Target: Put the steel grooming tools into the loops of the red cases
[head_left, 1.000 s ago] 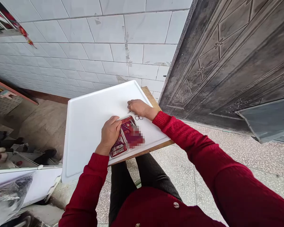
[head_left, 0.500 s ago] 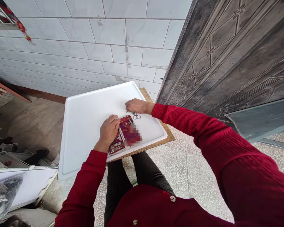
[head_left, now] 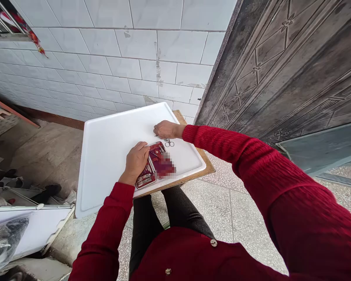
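Resting flat on the red kit, left hand; right hand's fingers pinch scissors on white board.

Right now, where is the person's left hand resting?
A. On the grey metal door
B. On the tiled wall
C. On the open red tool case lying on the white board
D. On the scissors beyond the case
C. The left hand lies flat on the far-left part of the open red tool case on the white board, while the right hand is at the small scissors beyond it.
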`<state>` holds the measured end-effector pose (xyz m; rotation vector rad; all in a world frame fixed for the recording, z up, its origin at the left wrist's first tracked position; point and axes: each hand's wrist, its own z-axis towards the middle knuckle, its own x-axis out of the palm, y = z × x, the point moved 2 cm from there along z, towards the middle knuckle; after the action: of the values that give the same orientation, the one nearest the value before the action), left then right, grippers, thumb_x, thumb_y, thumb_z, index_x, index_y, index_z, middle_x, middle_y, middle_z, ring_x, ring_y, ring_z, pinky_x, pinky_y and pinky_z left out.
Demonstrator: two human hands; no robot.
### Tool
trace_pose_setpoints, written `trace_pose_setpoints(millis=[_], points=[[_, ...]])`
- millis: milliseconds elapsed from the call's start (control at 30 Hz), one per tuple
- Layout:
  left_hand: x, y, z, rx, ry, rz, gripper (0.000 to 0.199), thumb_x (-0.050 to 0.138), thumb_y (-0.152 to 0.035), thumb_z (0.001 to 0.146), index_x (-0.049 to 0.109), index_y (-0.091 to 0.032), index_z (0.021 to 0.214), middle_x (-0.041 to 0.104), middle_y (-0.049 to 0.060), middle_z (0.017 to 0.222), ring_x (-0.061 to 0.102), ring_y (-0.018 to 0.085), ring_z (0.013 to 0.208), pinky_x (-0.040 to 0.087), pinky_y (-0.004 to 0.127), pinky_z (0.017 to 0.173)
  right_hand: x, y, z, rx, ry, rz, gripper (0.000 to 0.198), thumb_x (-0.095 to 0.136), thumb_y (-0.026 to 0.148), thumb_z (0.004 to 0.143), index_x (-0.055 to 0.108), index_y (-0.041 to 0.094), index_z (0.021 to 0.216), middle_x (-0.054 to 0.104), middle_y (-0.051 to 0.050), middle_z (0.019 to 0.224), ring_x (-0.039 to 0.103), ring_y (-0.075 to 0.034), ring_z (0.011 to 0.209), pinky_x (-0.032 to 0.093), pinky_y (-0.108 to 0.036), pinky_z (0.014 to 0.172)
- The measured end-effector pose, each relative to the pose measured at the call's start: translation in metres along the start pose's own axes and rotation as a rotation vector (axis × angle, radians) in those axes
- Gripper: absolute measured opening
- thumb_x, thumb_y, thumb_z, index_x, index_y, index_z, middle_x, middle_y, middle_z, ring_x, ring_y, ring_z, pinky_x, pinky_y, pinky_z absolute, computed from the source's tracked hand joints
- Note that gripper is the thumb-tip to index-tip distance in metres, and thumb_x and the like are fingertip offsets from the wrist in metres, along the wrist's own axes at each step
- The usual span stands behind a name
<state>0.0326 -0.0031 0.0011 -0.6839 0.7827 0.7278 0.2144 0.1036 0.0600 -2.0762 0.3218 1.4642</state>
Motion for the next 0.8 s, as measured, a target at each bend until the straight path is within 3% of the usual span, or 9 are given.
trace_pose_setpoints(millis=[233,433,600,800], points=[[-0.001,-0.002,0.000,0.023,-0.004,0.017,0.029,0.044,-0.022,0.105,0.072,-0.020,0.100,0.074,0.009,0.115,0.068,0.023,0.106,0.059,0.038,0.087,-0.001,0.002,0.000,0.039,-0.006,0.010,0.028,0.050,0.015,0.100,0.063,0.001,0.121,0.069,-0.023,0.114,0.066,-0.027,0.097,0.043,-0.034,0.074],[0.000,-0.002,0.000,0.026,0.007,0.003,0.030,0.042,-0.023,0.106,0.072,-0.020,0.101,0.073,0.008,0.114,0.067,0.022,0.104,0.058,0.037,0.086,-0.005,0.002,-0.007,0.113,-0.047,0.134,0.030,0.045,0.010,0.099,0.060,0.001,0.123,0.072,-0.019,0.101,0.065,-0.025,0.083,0.037,-0.034,0.070],[0.002,-0.001,0.000,0.019,0.012,0.003,0.030,0.042,-0.023,0.105,0.073,-0.021,0.102,0.073,0.009,0.114,0.068,0.023,0.105,0.058,0.039,0.088,-0.012,0.019,-0.024,0.002,-0.037,0.200,0.024,0.054,0.010,0.096,0.065,0.008,0.118,0.072,-0.013,0.096,0.063,-0.022,0.083,0.036,-0.033,0.072],[0.005,0.001,0.000,0.013,0.008,0.004,0.030,0.043,-0.024,0.105,0.073,-0.019,0.102,0.074,0.010,0.116,0.068,0.025,0.108,0.058,0.040,0.090,-0.022,0.035,-0.031,-0.087,0.010,0.122,0.027,0.054,0.000,0.093,0.069,0.009,0.114,0.073,-0.014,0.099,0.064,-0.022,0.085,0.039,-0.033,0.074]])
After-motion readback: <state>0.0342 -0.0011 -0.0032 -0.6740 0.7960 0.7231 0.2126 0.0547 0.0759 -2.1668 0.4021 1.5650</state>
